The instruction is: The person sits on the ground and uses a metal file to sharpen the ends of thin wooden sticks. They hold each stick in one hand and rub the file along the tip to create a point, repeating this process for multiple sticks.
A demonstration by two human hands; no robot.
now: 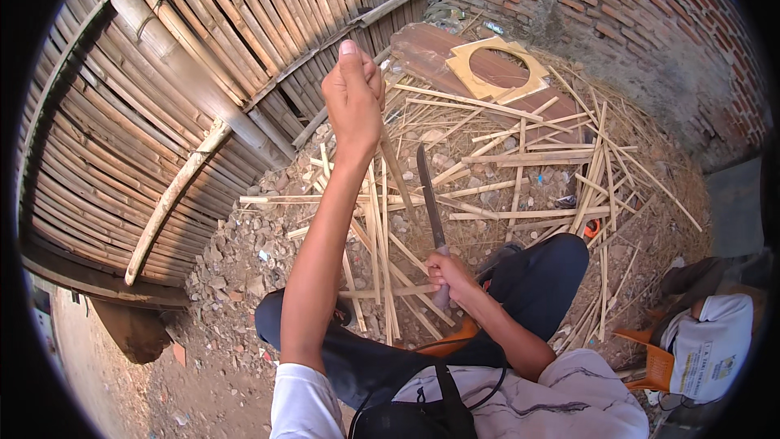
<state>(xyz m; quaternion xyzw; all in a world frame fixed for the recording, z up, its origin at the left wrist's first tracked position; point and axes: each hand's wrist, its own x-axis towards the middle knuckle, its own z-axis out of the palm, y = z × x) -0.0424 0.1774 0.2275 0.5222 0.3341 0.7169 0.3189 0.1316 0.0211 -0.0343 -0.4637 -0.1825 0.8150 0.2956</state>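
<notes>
My left hand is raised high, closed with the thumb on top. A thin bamboo strip runs down from the fist toward the ground, its lower end blurred. Low in front of my body, my right hand grips the handle of a long knife, whose dark, narrow blade points up and away. Another bamboo strip reaches left from beside the right fist; whether the fingers touch it cannot be made out. Many pale split bamboo strips lie crisscrossed on the rubble before my knees.
A bamboo-slat wall stands at left, a curved brick wall behind. A yellowish board with a round hole rests on a brown panel. An orange round object lies by my right knee. Another person sits at right on an orange chair.
</notes>
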